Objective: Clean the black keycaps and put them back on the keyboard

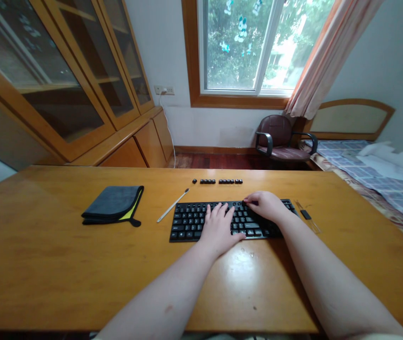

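A black keyboard [187, 222] lies on the wooden desk in front of me. My left hand [219, 229] rests flat across its middle keys, fingers spread. At the keyboard's top row, my right hand [263, 205] has thumb and index finger pinched on what looks like a small black keycap [244, 201]. Parts of the top row show bare key positions without caps. Behind the keyboard, several loose black keycaps [227, 181] stand in a line, with a single keycap [195, 181] at its left end. My right hand and forearm hide the keyboard's right part.
A white-handled brush [172, 206] lies left of the keyboard, near a folded grey cloth [113, 204]. Right of the keyboard is a wire keycap puller [306, 215] with a black grip. Beyond the desk [63, 274] stand a cabinet [116, 118], an office chair [279, 137] and a bed [374, 165].
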A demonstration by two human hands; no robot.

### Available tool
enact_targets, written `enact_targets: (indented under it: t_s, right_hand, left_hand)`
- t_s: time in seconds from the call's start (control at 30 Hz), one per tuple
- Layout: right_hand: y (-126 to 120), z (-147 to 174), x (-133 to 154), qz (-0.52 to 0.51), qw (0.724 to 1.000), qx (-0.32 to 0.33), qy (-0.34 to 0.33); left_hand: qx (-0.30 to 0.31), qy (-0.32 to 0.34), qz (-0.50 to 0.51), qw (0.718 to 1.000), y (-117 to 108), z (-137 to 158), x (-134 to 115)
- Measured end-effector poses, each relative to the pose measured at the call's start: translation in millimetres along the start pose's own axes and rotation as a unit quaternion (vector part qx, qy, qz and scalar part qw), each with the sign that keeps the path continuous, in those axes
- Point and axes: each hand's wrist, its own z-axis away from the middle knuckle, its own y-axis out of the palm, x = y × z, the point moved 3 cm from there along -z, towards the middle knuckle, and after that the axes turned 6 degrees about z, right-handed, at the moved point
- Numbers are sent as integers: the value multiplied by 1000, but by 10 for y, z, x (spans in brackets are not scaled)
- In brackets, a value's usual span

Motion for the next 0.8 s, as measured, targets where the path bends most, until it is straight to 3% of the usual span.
enact_targets:
  t_s: [0.2,0.37,0.57,0.8]
  right_hand:
    - [-59,46,165,61,997,36,32]
    - [-73,-37,131,117,991,16,69]
    - [-16,-525,-215,105,981,-16,165]
    - [210,-932,-349,83,985,27,149]
  left_hand:
    - [4,1,-10,1000,25,-6,16]
    - [-32,-57,-29,997,58,-11,0]
    - [-21,-31,-22,999,98,-15,-88]
    - [-31,-24,11,999,86,17,-95]
